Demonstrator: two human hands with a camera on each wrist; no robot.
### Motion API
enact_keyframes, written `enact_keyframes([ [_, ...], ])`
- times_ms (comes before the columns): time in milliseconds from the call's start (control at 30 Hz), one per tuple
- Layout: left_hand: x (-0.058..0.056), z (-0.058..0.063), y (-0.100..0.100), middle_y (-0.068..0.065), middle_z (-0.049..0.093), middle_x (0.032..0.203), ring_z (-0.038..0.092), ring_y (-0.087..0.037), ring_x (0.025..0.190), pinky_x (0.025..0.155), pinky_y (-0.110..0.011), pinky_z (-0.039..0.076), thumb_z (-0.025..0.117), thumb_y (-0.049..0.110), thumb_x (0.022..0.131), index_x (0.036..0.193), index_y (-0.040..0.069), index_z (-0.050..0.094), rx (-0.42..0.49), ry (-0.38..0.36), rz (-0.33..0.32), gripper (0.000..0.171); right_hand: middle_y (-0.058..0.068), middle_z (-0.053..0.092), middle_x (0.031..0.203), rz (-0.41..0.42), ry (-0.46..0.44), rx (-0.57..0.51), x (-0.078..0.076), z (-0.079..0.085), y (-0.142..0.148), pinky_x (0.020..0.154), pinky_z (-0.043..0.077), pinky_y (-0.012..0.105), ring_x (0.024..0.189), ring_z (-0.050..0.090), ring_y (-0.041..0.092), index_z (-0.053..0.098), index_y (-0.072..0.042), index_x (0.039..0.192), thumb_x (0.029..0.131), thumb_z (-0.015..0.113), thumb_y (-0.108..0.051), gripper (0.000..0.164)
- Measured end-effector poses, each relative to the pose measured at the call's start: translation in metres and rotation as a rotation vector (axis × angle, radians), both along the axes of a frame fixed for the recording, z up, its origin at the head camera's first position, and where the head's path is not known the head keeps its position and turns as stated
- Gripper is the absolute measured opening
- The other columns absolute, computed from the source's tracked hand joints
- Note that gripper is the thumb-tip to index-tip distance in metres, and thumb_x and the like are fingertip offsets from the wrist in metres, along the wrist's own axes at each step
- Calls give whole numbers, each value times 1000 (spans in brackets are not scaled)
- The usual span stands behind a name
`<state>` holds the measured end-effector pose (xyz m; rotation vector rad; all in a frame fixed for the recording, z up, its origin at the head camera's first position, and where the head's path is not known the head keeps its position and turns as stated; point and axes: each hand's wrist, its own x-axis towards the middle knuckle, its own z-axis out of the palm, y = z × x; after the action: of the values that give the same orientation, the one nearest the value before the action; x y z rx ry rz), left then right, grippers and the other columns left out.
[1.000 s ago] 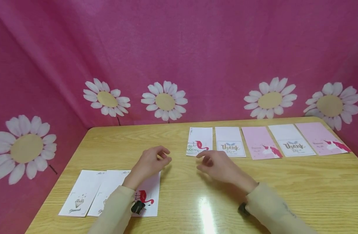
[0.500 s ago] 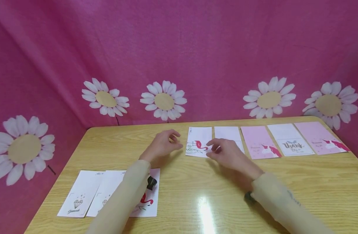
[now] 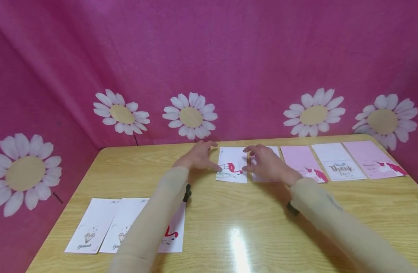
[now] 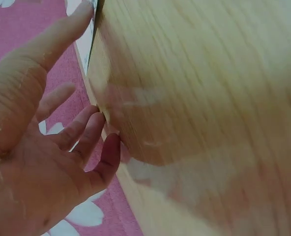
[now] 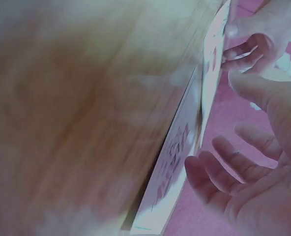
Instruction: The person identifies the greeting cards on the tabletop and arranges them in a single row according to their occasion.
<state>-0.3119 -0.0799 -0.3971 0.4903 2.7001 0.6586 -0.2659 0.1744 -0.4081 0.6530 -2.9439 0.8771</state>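
Note:
A white card with a red flamingo (image 3: pixel 233 156) lies at the left end of the back row. My left hand (image 3: pixel 198 156) is at its left side, thumb tip over the card's edge and fingers spread. In the left wrist view, that thumb (image 4: pixel 62 39) meets the edge of the white card (image 4: pixel 82 49). My right hand (image 3: pixel 268 165) hovers over a white "thank you" card (image 3: pixel 274 151), covering most of its print. Its thumb and forefinger reach the flamingo card's right edge. The right wrist view shows its fingers (image 5: pixel 231 162) loosely bent, gripping nothing.
Farther right lie a pink unicorn card (image 3: pixel 297 159), a white thank-you card (image 3: pixel 332 153) and another pink unicorn card (image 3: pixel 362 153). At the front left, diamond cards (image 3: pixel 93 216) overlap, beside a second flamingo card (image 3: pixel 175 242) partly under the left sleeve. A pink curtain (image 3: pixel 229 68) hangs behind the wooden table (image 3: pixel 209 227).
My left hand has moved away from the front cards, up and right to the back flamingo card. My right hand has moved up and right, from below that card to its right edge.

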Motion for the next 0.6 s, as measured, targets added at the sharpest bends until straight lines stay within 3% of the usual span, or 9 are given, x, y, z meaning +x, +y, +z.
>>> enact_keyframes([
  [200, 1, 3, 0, -14, 29, 162, 31, -34, 148, 116, -62, 38, 89, 49, 74, 157, 26, 36, -98, -12, -34, 101, 24, 57, 139, -13, -57, 95, -11, 3, -1, 105, 49, 56, 127, 55, 41, 51, -1, 146, 84, 85, -30, 77],
  [433, 3, 1, -2, -11, 33, 159, 34, -32, 144, 117, -61, 37, 87, 55, 74, 157, 24, 38, -147, 7, -31, 101, 27, 46, 151, 13, -77, 225, -25, 5, -9, 109, 43, 64, 138, 44, 48, 44, 0, 152, 75, 90, -45, 100],
  [600, 3, -1, -2, -12, 32, 160, 33, -32, 144, 118, -61, 34, 85, 56, 75, 157, 23, 38, -159, 3, -47, 100, 26, 43, 154, 0, -133, 313, -34, 5, -11, 109, 39, 70, 140, 41, 47, 49, -2, 149, 74, 88, -54, 100],
])
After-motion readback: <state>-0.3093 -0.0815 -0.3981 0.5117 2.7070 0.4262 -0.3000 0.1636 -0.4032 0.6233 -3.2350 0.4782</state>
